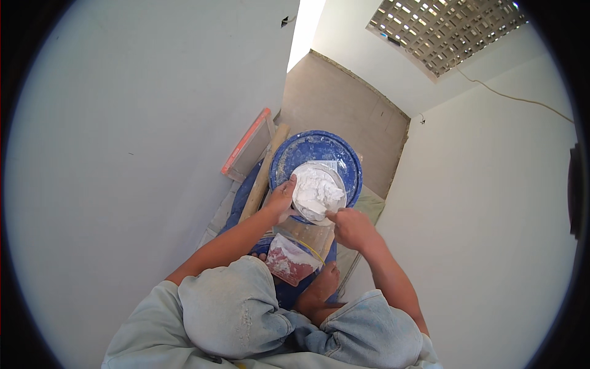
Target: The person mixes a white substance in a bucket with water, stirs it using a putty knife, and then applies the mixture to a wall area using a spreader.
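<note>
The person squats in a narrow white-walled corner, knees up, so the bowl [318, 190] of thick white paste [314, 187] sits close, raised on the lid of a blue bucket [344, 157]. The left hand [279, 198] grips the bowl's near rim, apparently to steady it. The right hand [349, 226] is closed around a small tool (too little shows to name it) at the paste's edge. A plastic bag [289, 261] of reddish powder lies by the bare foot [318, 289].
</note>
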Demonstrator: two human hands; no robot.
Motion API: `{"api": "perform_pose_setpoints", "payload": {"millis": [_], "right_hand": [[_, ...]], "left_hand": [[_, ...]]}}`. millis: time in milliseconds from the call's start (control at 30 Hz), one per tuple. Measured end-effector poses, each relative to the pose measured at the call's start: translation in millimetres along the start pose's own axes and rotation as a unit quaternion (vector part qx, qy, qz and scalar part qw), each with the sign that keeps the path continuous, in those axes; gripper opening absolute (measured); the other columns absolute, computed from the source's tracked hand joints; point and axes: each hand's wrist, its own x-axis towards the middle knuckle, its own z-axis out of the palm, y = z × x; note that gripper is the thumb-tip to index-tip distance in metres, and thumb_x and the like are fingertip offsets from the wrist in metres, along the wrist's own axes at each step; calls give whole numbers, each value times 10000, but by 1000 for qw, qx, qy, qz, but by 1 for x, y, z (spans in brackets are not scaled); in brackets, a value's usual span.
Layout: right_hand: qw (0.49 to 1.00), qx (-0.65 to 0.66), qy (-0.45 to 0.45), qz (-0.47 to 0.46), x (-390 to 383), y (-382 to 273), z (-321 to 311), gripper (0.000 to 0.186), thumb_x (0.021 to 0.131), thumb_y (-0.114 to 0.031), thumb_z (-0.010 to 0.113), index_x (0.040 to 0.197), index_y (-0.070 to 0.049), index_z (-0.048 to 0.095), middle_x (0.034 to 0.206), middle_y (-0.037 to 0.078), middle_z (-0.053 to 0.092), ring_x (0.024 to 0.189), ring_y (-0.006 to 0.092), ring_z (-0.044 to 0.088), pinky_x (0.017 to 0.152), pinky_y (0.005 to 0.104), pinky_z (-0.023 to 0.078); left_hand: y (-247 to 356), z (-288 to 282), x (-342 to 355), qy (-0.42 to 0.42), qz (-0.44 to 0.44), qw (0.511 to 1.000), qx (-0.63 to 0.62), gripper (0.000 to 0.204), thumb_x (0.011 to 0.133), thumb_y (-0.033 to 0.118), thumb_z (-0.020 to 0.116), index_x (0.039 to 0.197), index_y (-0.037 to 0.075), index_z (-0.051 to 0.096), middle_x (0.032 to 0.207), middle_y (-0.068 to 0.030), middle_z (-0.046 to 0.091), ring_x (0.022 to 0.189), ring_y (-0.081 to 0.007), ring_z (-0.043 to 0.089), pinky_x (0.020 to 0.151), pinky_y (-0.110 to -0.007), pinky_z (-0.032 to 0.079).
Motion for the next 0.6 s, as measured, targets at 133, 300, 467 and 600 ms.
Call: {"api": "perform_pose_setpoints", "payload": {"millis": [133, 300, 467, 600], "right_hand": [[999, 30, 19, 8, 2, -3, -47, 352, 760, -33, 557, 1071, -27, 720, 997, 216, 705, 917, 410, 680, 788, 531, 539], [994, 78, 71, 24, -2, -4, 38, 291, 771, -39, 566, 1023, 26, 695, 868, 286, 668, 868, 440, 665, 788, 519, 529], [989, 142, -28, -10, -11, -3, -23, 452, 771, -36, 572, 1213, 44, 621, 886, 281, 665, 899, 452, 659, 812, 524, 523], [987, 112, 95, 72, -13, -1, 20, 445, 771, -43, 582, 1198, 71, 632, 871, 303, 664, 873, 458, 664, 816, 525, 521]], "left_hand": [[1, -10, -4, 7, 0, 1000, 1, 796, 934, 676, 515, 1447, 73, 434, 1420, -126, 529, 1290, -299, 542, 990, -619, 486], [-2, 2, 5, 9, -4, 1000, 21, 784, 930, 670, 535, 1423, 66, 451, 1379, -116, 559, 1263, -290, 560, 982, -609, 495], [3, -3, -2, 5, 6, 1000, 9, 768, 935, 656, 548, 1414, 63, 456, 1357, -115, 573, 1247, -289, 571, 987, -615, 486], [-1, 5, 2, 15, 21, 1000, 7, 689, 926, 662, 566, 1284, 74, 541, 1263, -111, 606, 1156, -288, 615, 941, -594, 520]]}}
